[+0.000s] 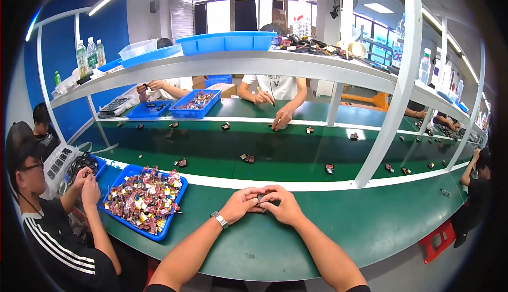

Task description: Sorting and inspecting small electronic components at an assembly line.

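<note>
My left hand [239,207] and my right hand [284,206] meet above the near green worktop [222,255]. Between their fingertips is a small black part [260,199], mostly covered by the fingers, so its exact kind is hidden. Both hands are closed on it, thumbs and forefingers pinched together. A watch with a metal band [218,218] is on my left wrist. To the left of my hands sits a blue tray [161,235], heaped with small red, white and yellow wired pieces [143,199].
Beyond a white rail [296,186], small parts [247,158] lie spaced along a green belt [286,169]. White posts [389,112] carry a shelf overhead. A co-worker [58,223] sits at left; another's hand [283,117] reaches the belt opposite. A red stool [438,242] stands at right.
</note>
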`<action>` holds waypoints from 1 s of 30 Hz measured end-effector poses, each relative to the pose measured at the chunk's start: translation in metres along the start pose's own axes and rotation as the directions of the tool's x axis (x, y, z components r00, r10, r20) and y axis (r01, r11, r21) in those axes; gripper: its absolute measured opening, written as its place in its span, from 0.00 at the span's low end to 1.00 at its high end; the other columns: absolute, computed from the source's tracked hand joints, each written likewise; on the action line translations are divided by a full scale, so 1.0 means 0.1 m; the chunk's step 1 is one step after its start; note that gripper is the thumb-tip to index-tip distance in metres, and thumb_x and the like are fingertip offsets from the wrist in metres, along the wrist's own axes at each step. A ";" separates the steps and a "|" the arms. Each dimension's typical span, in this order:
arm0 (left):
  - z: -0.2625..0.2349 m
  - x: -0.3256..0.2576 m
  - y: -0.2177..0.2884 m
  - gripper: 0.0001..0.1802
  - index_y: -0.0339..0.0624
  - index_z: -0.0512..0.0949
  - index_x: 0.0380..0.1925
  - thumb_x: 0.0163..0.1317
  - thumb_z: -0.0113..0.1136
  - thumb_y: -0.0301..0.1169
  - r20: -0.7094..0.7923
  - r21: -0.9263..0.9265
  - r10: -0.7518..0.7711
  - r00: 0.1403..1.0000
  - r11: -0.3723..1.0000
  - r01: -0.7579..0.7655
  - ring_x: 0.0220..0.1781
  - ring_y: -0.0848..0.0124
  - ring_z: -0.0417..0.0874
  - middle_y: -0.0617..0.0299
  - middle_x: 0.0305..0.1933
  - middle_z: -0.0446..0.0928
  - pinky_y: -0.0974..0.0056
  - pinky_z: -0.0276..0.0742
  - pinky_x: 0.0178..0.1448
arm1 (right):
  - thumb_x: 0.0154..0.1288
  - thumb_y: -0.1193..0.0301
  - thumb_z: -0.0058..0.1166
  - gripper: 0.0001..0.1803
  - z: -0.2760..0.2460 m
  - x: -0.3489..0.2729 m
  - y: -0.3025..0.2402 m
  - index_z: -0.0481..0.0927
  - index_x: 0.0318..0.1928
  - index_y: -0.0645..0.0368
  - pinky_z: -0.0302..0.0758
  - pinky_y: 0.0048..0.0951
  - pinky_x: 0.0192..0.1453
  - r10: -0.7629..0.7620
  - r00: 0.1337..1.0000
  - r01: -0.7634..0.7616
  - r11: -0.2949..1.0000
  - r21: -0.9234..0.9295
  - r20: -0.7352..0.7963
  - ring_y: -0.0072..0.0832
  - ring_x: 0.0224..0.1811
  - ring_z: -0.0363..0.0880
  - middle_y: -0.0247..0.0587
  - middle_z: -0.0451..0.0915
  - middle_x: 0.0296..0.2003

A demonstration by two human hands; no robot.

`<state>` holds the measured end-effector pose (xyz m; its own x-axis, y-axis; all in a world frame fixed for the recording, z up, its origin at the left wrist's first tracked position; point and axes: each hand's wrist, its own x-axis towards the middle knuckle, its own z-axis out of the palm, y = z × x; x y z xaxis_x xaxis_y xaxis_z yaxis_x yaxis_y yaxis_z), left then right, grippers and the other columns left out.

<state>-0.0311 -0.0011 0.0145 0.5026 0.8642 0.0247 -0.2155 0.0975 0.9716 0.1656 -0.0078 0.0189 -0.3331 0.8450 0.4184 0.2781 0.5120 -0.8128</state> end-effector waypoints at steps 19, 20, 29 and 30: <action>-0.01 0.00 -0.03 0.17 0.33 0.67 0.58 0.71 0.47 0.25 -0.033 -0.034 0.015 0.999 0.999 -0.016 0.56 0.66 0.79 0.54 0.55 0.73 0.59 0.79 0.62 | 0.56 0.72 0.64 0.09 0.17 -0.05 -0.01 0.87 0.38 0.56 0.75 0.33 0.55 -0.033 0.983 0.016 0.995 -0.097 -0.183 0.36 0.49 0.79 0.39 0.81 0.47; -0.03 0.02 -0.05 0.17 0.33 0.68 0.58 0.71 0.47 0.25 -0.034 -0.036 0.008 0.999 0.999 -0.009 0.56 0.66 0.79 0.54 0.55 0.73 0.59 0.79 0.62 | 0.56 0.72 0.64 0.08 0.17 -0.06 -0.02 0.87 0.38 0.56 0.75 0.33 0.55 -0.046 0.980 0.017 0.989 -0.148 -0.191 0.36 0.50 0.79 0.39 0.81 0.47; -0.04 0.03 -0.07 0.16 0.33 0.68 0.57 0.71 0.47 0.25 -0.053 -0.047 0.024 0.998 0.999 -0.026 0.56 0.65 0.79 0.53 0.54 0.74 0.58 0.79 0.62 | 0.58 0.70 0.62 0.09 0.20 -0.06 0.01 0.87 0.40 0.51 0.73 0.36 0.58 -0.009 0.985 -0.015 0.990 -0.138 -0.172 0.37 0.54 0.75 0.36 0.79 0.50; -0.03 0.02 -0.08 0.16 0.34 0.69 0.57 0.71 0.47 0.25 -0.058 -0.049 0.018 0.998 0.999 -0.021 0.56 0.66 0.79 0.54 0.54 0.74 0.59 0.79 0.62 | 0.58 0.69 0.62 0.09 0.20 -0.06 0.01 0.87 0.40 0.51 0.73 0.37 0.58 0.029 0.987 -0.040 0.997 -0.063 -0.160 0.37 0.54 0.75 0.36 0.79 0.50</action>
<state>-0.0311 0.0015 0.0063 0.4489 0.8931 0.0286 -0.2670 0.1035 0.9581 0.1503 -0.0157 0.0076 -0.1761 0.8735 0.4538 0.3476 0.4865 -0.8016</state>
